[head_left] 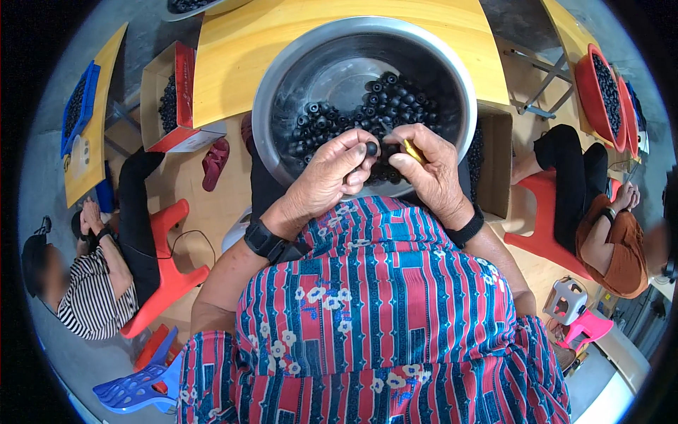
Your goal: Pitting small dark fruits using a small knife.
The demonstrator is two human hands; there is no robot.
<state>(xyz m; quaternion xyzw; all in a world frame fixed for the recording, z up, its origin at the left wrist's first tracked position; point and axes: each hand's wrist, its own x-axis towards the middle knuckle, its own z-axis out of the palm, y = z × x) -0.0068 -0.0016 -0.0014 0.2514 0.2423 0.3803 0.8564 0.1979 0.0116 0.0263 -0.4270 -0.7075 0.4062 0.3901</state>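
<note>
My left hand (337, 169) pinches a small round black piece (371, 149) between thumb and fingers, over the near side of a wide metal basin (263, 106). Close beside it, my right hand (429, 164) is closed around a small tool with a shiny yellow handle (414, 151). The tool's tip points toward the left hand but is too small to make out. Many loose black pieces (399, 102), some showing a hole in the top, lie heaped in the basin below both hands.
The basin overlaps a yellow table (219, 71). Cardboard boxes of black pieces stand left (159, 99) and right (496, 162). Two people sit on red stools at left (166, 254) and right (540, 226). Blue (79, 106) and red (600, 92) trays rest on side tables.
</note>
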